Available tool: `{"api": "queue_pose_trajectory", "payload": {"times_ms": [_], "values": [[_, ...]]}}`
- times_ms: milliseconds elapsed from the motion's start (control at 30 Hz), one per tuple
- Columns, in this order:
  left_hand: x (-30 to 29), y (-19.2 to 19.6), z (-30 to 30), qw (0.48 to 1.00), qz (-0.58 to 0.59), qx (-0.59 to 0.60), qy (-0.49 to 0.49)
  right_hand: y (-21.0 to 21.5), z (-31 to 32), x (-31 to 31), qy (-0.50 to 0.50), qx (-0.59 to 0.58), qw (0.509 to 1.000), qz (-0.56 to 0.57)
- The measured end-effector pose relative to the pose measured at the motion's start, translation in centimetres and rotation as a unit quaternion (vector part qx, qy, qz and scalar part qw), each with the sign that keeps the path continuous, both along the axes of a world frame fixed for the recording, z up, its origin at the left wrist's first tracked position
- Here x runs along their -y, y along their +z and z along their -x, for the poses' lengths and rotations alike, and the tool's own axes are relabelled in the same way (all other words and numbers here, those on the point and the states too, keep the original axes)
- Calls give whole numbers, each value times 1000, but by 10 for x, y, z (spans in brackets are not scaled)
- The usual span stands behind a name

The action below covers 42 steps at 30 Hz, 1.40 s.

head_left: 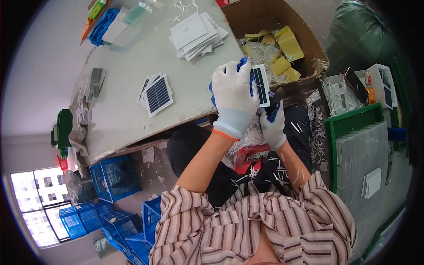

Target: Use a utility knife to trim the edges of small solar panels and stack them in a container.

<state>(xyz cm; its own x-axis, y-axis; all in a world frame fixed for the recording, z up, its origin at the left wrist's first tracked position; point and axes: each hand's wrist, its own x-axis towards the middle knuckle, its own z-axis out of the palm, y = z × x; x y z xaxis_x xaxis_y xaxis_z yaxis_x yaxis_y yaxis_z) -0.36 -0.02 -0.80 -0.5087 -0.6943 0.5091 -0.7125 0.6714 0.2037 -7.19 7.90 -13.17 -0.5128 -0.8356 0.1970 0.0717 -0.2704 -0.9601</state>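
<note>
My left hand (234,90), in a white knitted glove with blue coating, grips a small solar panel (261,86) with a white border, past the table's near edge. Close below that panel is my right hand (272,126), also gloved, its fingers closed around a dark hand tool (276,100) whose exact kind I cannot make out. To the left on the table lie a few more small solar panels (157,95), loosely stacked. Farther back sits a pile of white rectangular sheets (194,34).
A cardboard box (304,24) holds shredded white strips and yellow pieces. At the right stand a green crate (333,145) with rows of thin white pieces and a white bin (342,95). White strips litter my lap and a red container (251,157). Blue crates (115,179) stand lower left.
</note>
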Motion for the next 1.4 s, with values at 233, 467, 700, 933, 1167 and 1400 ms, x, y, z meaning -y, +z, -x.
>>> {"api": "queue_pose_trajectory", "payload": {"times_ms": [233,467,700,933,1167,1400], "values": [[-3,1,4,1000,-12,22,-5,-27,-11,78,74,344,933,76],[9,11,-12,999,-24,16,-31,-9,15,66,129,265,955,43],[4,2,-12,999,-30,2,-41,7,31,27,140,80,986,-45],[7,-1,-4,998,-6,-44,-37,26,19,-1,312,-63,948,3],[3,1,2,1000,1,16,23,2,6,1,26,6,1000,1],[1,2,8,999,5,23,23,-28,-16,55,-20,310,950,41]]}}
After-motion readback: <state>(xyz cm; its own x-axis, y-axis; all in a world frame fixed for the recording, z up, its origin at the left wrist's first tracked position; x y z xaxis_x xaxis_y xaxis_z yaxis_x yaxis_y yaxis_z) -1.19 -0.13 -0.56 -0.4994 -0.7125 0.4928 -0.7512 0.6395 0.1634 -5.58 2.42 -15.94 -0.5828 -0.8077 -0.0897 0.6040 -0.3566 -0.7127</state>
